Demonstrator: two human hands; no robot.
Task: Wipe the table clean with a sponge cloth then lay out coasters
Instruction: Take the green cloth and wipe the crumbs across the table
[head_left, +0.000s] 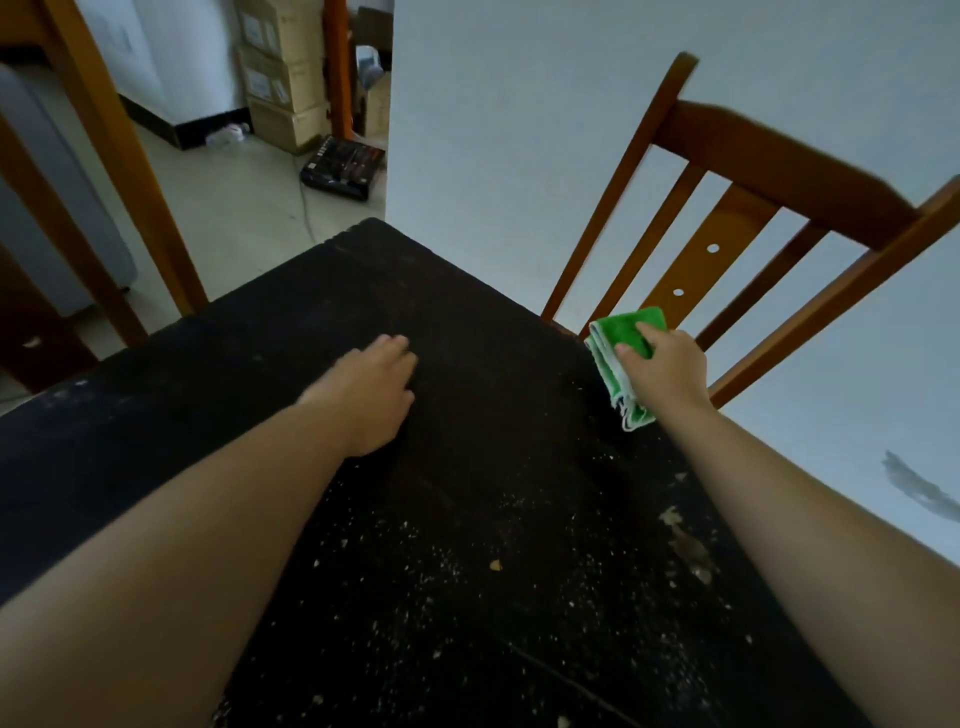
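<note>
A: Item one, right hand (667, 366)?
B: Grip closed on the green sponge cloth (621, 358), at the dark surface's (467, 322) right edge; the palm hides part of the cloth, folds trail beneath.
A: Left hand (371, 392)?
B: Flat, fingers spread, holding nothing, well left of the cloth.
A: Crumbs (493, 565)?
B: Pale specks scattered nearer than both hands.
A: Behind the right grip?
B: Wooden chair (737, 228), blurred, cut off.
</note>
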